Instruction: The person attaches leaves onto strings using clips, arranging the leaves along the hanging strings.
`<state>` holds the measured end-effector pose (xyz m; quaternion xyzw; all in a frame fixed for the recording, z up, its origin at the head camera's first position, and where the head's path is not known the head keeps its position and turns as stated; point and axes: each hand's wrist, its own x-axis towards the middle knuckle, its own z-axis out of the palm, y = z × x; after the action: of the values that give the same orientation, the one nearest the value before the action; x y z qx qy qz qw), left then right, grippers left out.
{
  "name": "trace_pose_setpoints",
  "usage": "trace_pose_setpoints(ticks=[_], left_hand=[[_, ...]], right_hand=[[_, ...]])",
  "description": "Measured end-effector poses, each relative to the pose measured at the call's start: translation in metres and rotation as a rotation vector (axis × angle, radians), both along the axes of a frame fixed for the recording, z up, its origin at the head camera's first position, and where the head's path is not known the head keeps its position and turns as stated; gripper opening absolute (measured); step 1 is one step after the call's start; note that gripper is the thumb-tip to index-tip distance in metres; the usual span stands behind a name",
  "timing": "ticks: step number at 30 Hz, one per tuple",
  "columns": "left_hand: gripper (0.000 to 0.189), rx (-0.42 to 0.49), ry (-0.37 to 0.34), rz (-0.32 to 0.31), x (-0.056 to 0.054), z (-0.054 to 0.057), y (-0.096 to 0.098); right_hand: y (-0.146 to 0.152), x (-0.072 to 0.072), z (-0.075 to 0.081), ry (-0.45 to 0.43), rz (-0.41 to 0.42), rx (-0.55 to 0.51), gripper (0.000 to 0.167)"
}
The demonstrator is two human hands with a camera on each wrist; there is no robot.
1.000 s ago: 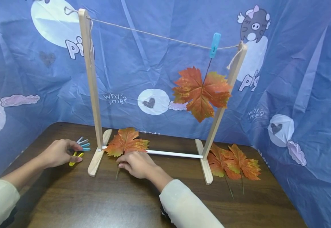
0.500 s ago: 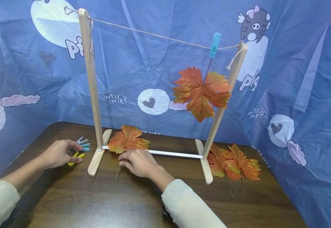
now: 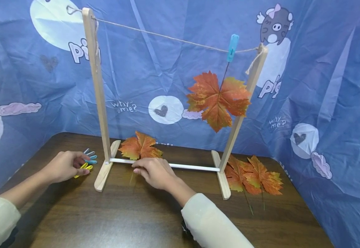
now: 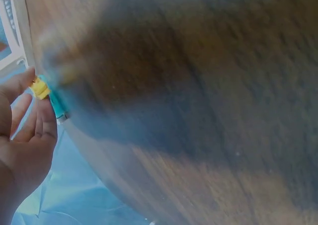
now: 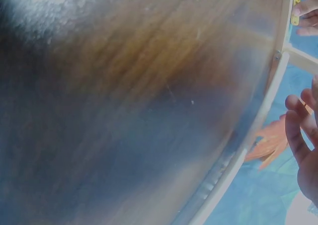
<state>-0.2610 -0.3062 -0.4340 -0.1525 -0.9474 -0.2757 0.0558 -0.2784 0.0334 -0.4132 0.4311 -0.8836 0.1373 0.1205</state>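
In the head view my left hand [image 3: 62, 167] is low at the table's left side, pinching a yellow clothespin [image 3: 85, 167] between thumb and fingers. Light blue clothespins [image 3: 91, 160] lie right beside its fingertips. The left wrist view shows the yellow clothespin [image 4: 39, 88] at the thumb tip, with a teal one [image 4: 57, 103] behind it. My right hand [image 3: 155, 173] pinches the thin stem of an orange maple leaf [image 3: 141, 146], in front of the stand's white rod [image 3: 195, 167]. The leaf blade extends behind the rod, and the stem end sticks out below my fingers.
A wooden stand [image 3: 97, 89] carries a string [image 3: 167, 35] between two posts. From it a blue clothespin [image 3: 233, 48] holds another maple leaf [image 3: 218, 100] near the right post. Overlapping leaves [image 3: 263, 175] lie right of the stand on the brown table [image 3: 105, 220].
My right hand has slid right and slightly away, drawing the leaf back behind the rod. The left hand stays in place while the yellow clothespin has turned a little in its fingers.
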Motion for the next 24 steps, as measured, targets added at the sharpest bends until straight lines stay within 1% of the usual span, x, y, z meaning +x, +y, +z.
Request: trace_pose_setpoints(ticks=[5,9,13,16,18,24], left_hand=[[0.038,0.010,0.035,-0.010,0.002,0.005,0.002],[0.038,0.017,0.035,-0.027,0.004,0.009,0.004],[0.038,0.041,0.026,-0.046,0.007,0.015,0.009],[0.036,0.071,0.007,-0.067,0.009,0.020,0.013],[0.033,0.089,-0.002,-0.086,0.010,0.022,0.015],[0.030,0.111,0.018,-0.132,0.013,0.030,0.021]], right_hand=[[0.003,0.000,0.007,0.021,-0.007,-0.040,0.021],[0.005,0.000,0.013,0.053,0.011,-0.083,0.019],[0.007,0.001,0.021,0.092,0.038,-0.174,0.014],[0.008,0.000,0.026,0.105,0.049,-0.252,0.012],[0.010,0.000,0.030,0.116,0.043,-0.293,0.013],[0.016,-0.001,0.043,0.143,0.023,-0.396,0.011]])
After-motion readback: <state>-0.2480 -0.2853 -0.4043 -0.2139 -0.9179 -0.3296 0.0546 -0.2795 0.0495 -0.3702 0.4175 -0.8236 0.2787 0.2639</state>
